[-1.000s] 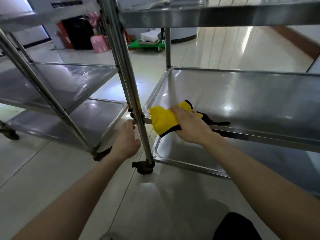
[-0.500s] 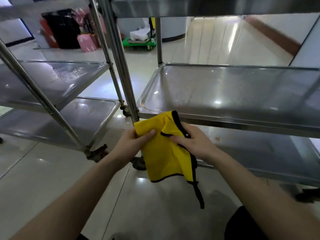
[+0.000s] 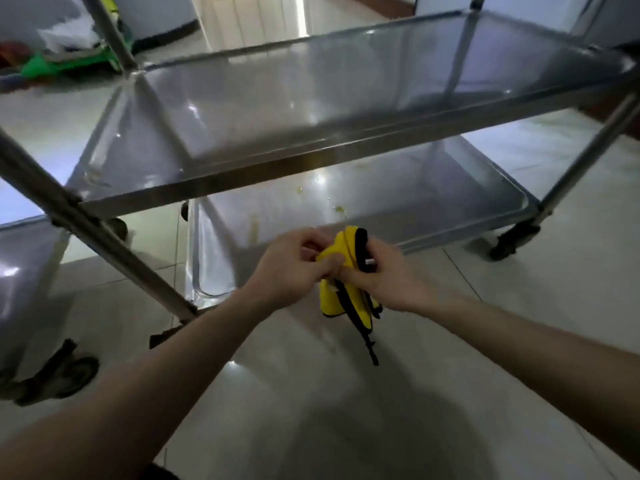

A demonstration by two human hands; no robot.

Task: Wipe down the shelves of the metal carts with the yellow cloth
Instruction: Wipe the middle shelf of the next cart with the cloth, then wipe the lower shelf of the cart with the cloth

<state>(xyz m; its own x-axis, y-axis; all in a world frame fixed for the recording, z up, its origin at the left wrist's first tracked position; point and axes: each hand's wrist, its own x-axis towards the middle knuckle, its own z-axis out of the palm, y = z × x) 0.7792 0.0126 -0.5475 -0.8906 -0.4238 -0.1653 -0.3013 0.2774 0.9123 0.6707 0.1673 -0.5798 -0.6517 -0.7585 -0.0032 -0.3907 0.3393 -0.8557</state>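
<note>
The yellow cloth (image 3: pixel 346 299) with black trim is bunched up between both hands, in front of the metal cart. My left hand (image 3: pixel 289 268) pinches its upper fold. My right hand (image 3: pixel 388 275) grips it from the right side, and a black strap hangs down below. Behind the hands lies the cart's bottom shelf (image 3: pixel 450 188), which carries a few yellowish specks. The middle shelf (image 3: pixel 277 109) spreads above it, shiny and bare.
A slanted cart post (image 3: pixel 104 244) runs down on the left to a caster (image 3: pixel 65 372). Part of a second cart (image 3: pixel 24 278) shows at the left edge. Another caster (image 3: pixel 512 237) stands at the right. A green trolley with bags (image 3: pixel 69 60) sits far back left.
The cloth left the middle shelf, and my left hand came off the post to take it. Both hands have since bunched it tighter, and the view has tilted down toward the bottom shelf.
</note>
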